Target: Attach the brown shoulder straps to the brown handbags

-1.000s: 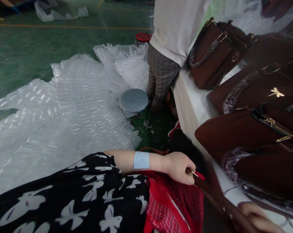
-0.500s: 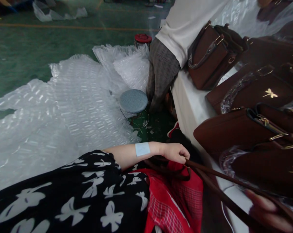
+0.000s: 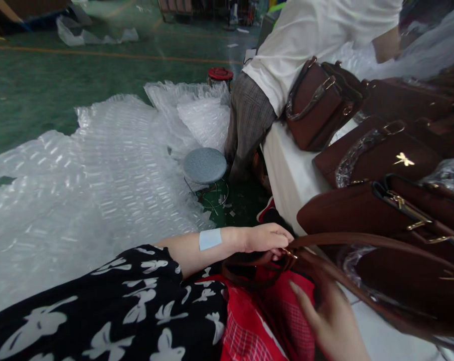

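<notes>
1. Strap (image 3: 362,239): brown, gold metal clip (image 3: 290,253) nr L hand; runs from there to the R edge of view, in front of the bags along the desk. More of it loops over the red cloth at the lap.
2. L hand (image 3: 266,238): fingers clamped on strap by the clip; palm side hidden. Pale blue patch (image 3: 210,239) on forearm, black sleeve (image 3: 110,296) w/ white print.
3. R hand (image 3: 332,311): just below strap, thumb up & apart from the other fingers, which are blurred & partly hidden; can't tell if they touch strap.
4. Red cloth (image 3: 249,311): under L hand, part checked w/ white lines.
5. Desk (image 3: 290,165): white top, R of the lap, w/ several brown bags. Nearest bag (image 3: 347,210) has gold zip & fittings; next one back (image 3: 377,160) has gold dragonfly & clear wrap on handle; upright bag (image 3: 315,118) at far L corner.
6. Co-worker (image 3: 298,45): white top, grey check trousers, leaning over far end of desk, arm out toward clear plastic.
7. Grey stool (image 3: 204,165): round seat, btwn co-worker's legs & big spread of bubble wrap (image 3: 117,165) on green floor (image 3: 34,80). Red stool (image 3: 219,74) behind.
</notes>
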A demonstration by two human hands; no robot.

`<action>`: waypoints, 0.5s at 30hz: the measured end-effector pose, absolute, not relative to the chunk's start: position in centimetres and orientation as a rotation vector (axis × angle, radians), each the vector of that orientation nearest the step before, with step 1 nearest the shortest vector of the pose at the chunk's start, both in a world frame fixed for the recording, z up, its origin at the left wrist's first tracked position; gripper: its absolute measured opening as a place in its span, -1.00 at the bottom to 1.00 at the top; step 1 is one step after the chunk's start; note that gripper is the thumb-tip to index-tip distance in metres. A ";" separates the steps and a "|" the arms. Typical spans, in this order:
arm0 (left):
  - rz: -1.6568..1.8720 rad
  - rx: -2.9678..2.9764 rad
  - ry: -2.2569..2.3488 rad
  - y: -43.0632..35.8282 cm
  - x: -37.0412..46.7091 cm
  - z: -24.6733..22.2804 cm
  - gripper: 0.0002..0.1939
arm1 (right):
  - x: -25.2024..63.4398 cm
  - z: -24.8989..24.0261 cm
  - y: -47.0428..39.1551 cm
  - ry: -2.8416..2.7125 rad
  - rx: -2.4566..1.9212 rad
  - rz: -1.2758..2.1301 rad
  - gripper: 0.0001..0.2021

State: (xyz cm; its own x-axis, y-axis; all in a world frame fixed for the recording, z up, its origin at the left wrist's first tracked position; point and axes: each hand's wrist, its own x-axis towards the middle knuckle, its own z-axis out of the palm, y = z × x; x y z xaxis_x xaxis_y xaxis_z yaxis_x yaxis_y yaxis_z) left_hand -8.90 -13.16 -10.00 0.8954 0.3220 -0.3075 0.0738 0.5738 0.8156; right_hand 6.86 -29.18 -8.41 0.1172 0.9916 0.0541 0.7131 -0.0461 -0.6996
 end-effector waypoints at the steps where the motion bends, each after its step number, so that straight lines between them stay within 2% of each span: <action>1: 0.155 0.951 0.480 -13.4 -8.8 -9.6 -0.88 | 6.4 -9.4 -29.1 -1.697 -1.824 0.625 -0.57; 3: 0.169 0.918 0.530 -13.9 -8.7 -9.2 -0.81 | 6.4 -10.8 -29.3 -1.686 -1.846 0.629 -0.64; 8: 0.245 0.840 0.592 -14.6 -8.4 -8.3 -0.60 | 8.0 -10.3 -30.7 -1.477 -1.813 0.683 -0.58; 15: 0.293 0.725 0.641 -14.3 -8.6 -5.4 -0.66 | 5.9 -8.4 -31.6 -0.904 -1.550 1.292 -0.51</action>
